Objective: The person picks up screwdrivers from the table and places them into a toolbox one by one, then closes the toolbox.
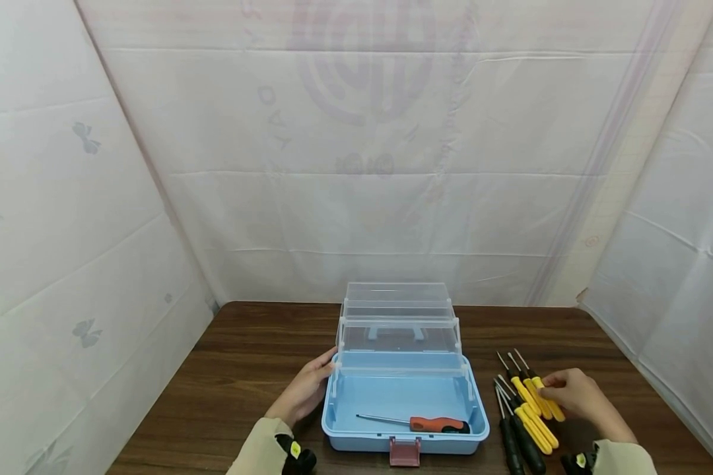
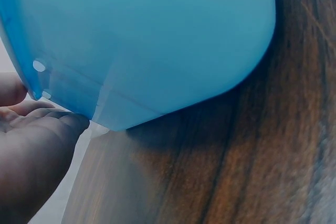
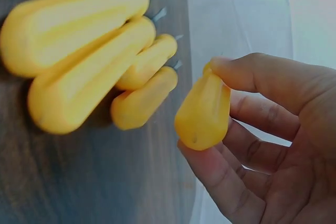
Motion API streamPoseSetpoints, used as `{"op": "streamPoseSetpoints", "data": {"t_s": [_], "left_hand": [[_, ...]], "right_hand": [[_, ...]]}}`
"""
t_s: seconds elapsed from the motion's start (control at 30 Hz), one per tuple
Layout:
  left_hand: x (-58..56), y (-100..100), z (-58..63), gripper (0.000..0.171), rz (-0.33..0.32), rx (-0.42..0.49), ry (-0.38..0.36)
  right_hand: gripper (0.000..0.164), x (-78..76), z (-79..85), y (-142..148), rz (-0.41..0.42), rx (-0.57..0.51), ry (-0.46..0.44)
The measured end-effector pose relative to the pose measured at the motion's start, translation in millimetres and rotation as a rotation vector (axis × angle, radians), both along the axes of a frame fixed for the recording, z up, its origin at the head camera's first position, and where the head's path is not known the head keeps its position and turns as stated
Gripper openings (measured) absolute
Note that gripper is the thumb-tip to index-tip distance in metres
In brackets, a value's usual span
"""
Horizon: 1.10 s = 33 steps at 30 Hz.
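The right hand pinches one yellow screwdriver; left of it lie four yellow companions, two black screwdrivers, then one blue box touched by the left hand.

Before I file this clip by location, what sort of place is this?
Probably a makeshift work booth: white printed sheeting rises behind and beside a wood-grain table bearing a light-blue toolbox and yellow-handled screwdrivers.
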<state>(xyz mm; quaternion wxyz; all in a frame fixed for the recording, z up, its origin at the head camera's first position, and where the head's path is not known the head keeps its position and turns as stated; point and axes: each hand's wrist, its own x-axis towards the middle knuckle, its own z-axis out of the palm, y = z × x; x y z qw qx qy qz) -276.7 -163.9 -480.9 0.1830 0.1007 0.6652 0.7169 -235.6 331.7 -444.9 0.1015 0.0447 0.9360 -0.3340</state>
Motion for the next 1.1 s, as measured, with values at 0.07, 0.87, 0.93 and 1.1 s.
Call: {"op": "streamPoseSetpoints", "data": {"t_s": [0.07, 0.87, 0.93, 1.1], "left_hand": [[0.4, 0.3, 0.7, 0.054, -0.001, 0.001, 0.001], [0.2, 0.6, -1.4, 0.056, 0.005, -0.001, -0.003], [0.4, 0.6, -1.3, 0.056, 0.004, -0.002, -0.003], [1.3, 0.7, -0.5, 0.056, 0.006, 0.003, -0.006]], "right_hand": [[0.043, 0.3, 2.9, -2.9, 0.013, -0.001, 0.013], [0.036, 0.4, 26.5, -35.5, 0.072, -0.019, 0.12], [0.036, 0.4, 27.8, -37.8, 0.068, -0.038, 0.116], [0.036, -1.5, 33.1, -42.0, 0.097, -0.074, 0.125]]}}
